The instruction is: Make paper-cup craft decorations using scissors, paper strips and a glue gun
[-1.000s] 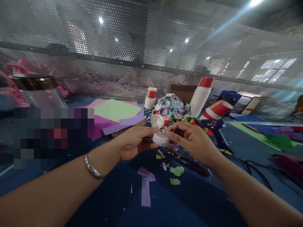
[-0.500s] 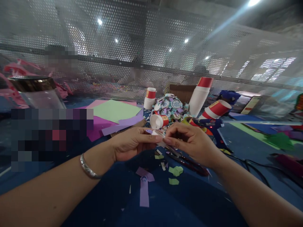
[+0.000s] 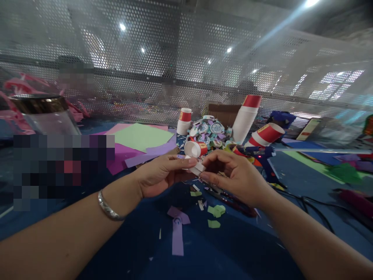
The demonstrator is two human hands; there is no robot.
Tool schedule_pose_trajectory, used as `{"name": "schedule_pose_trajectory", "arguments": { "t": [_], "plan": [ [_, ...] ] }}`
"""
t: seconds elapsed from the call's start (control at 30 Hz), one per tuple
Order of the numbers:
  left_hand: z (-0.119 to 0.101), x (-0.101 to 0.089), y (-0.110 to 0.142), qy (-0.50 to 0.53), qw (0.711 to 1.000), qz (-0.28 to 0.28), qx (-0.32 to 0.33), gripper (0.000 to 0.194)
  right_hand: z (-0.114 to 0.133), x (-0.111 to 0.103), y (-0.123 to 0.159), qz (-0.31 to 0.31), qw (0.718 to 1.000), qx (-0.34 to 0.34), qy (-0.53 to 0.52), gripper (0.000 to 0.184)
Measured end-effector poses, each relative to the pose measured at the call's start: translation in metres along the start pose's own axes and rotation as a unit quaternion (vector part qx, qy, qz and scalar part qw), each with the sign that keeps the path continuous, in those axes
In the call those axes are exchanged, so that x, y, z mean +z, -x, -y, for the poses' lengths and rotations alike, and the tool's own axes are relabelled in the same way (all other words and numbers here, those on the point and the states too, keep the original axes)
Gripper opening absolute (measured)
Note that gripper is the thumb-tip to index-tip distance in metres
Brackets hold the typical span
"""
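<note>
My left hand (image 3: pixel 163 173), a silver bangle at its wrist, pinches a small folded white paper piece (image 3: pixel 197 168) between thumb and fingers. A bit of purple paper (image 3: pixel 181 156) shows at the left fingertips. On the other side, my right hand (image 3: pixel 230 173) has its thumb and curled forefinger at the right end of the white piece. Just beyond the hands a red-and-white paper cup (image 3: pixel 201 148) lies on its side. Below my right hand lie dark-handled scissors (image 3: pixel 230 200), partly hidden.
Purple strips (image 3: pixel 177 237) and green scraps (image 3: pixel 216 211) lie in front. A blue glue gun (image 3: pixel 264 155) with a black cable is at right, near stacked cups (image 3: pixel 246 118). Behind is a pile of paper-decorated pieces (image 3: pixel 211 130). Coloured sheets (image 3: pixel 140 137) and a lidded jar (image 3: pixel 43 112) are at left.
The white piece has turned and shifted slightly, showing a folded, boxier shape. My right thumb and forefinger have spread a little apart. Things on the table have stayed put.
</note>
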State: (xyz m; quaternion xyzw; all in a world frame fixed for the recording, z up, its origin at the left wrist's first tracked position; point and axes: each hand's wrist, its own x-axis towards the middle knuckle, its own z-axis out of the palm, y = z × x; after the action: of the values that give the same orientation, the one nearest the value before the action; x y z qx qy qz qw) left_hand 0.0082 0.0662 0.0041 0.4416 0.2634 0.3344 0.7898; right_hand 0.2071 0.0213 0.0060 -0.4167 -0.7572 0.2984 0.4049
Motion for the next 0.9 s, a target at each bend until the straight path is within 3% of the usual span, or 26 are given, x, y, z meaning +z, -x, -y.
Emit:
{"name": "schedule_pose_trajectory", "arguments": {
  "t": [0.4,0.9],
  "plan": [
    [0.006,0.005,-0.002,-0.036,0.999,-0.040,-0.009,0.015,0.002,-0.002,0.001,-0.014,0.994,-0.044,0.096,0.009],
    [0.010,0.010,0.000,-0.032,0.999,-0.033,-0.017,0.018,0.006,-0.003,0.002,0.005,0.991,-0.061,0.119,0.009]
  ]
}}
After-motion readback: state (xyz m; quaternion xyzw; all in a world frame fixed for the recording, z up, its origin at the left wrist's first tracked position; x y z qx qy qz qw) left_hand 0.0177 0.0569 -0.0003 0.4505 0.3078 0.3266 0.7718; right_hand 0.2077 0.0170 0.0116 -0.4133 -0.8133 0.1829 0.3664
